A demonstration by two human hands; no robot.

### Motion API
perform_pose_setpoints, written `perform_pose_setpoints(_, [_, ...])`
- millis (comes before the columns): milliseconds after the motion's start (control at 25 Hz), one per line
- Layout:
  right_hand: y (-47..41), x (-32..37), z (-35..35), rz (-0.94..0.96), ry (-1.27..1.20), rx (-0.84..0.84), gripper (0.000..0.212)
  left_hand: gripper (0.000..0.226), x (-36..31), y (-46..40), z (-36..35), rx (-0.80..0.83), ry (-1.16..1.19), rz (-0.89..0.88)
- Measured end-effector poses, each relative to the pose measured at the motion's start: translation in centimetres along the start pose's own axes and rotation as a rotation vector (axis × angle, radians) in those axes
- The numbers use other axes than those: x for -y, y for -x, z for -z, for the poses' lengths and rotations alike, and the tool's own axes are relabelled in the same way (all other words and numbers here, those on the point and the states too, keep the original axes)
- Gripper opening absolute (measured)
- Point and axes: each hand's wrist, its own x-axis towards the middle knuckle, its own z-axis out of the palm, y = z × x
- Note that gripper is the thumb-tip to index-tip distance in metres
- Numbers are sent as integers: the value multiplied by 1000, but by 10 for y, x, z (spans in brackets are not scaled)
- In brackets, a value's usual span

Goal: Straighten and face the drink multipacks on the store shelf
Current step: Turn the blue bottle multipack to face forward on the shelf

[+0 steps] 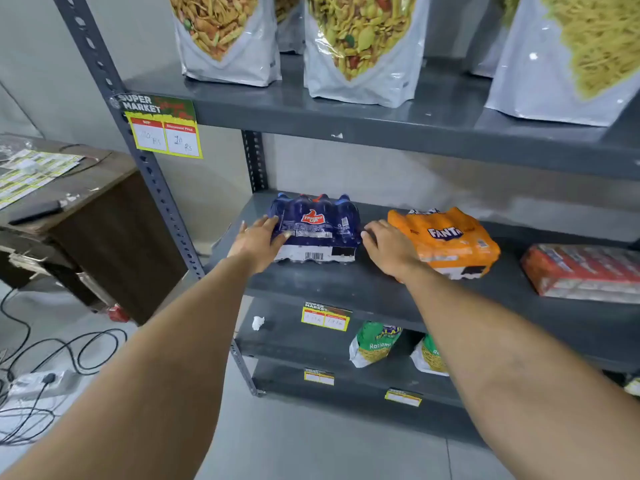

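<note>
A dark blue Thums Up multipack (317,230) lies on the grey middle shelf (346,285), its barcode end toward me. My left hand (258,242) rests against its left side, fingers spread over the wrap. My right hand (389,249) is at its right side, in the gap between it and an orange Fanta multipack (450,237), fingers touching the blue pack's edge. The Fanta pack lies turned a little askew. A red multipack (585,271) lies farther right, partly cut off by the frame.
Large snack pouches (360,46) stand on the shelf above. Smaller green snack bags (375,344) sit on the shelf below. The slotted upright (156,178) carries a price tag (166,133). A brown desk (86,216) and floor cables (52,358) are at left.
</note>
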Motion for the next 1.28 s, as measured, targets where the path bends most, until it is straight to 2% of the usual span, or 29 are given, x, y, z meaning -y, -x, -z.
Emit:
perform_pose_setpoints(160, [-45,11,-11,-260,-324,124,39,51,-3,-32,-3,-51,408,199])
perform_pose_setpoints(240, [-62,15,-19,-393,-453,197,39,46,-2,-48,-3,-31,520,336])
perform_pose_setpoints(360, [-78,14,-25,-559,-652,254,34,42,2,-62,1,39,627,446])
perform_pose_setpoints(480, [-83,15,-25,-588,-689,253,45,36,4,-65,4,89,750,521])
perform_pose_setpoints(600, [-72,23,-20,-517,-617,229,68,43,13,-59,-3,79,868,518])
perform_pose_setpoints(720, [-58,23,-17,-433,-579,218,83,46,20,-49,-9,22,870,429])
perform_pose_setpoints(880, [-37,25,-25,-340,-454,105,73,57,30,-40,-11,-28,812,282])
perform_pose_setpoints(1000, [-16,24,-38,-341,-350,45,73,57,37,-32,-23,-1,621,187])
perform_pose_setpoints(1120, [-13,16,-41,-394,-402,68,82,55,39,-31,-30,22,584,167])
perform_pose_setpoints(1200, [-20,6,-33,-507,-524,158,74,53,40,-34,-30,-20,509,148])
perform_pose_setpoints(1280, [-29,1,-23,-619,-702,238,49,47,41,-34,-30,-124,408,204])
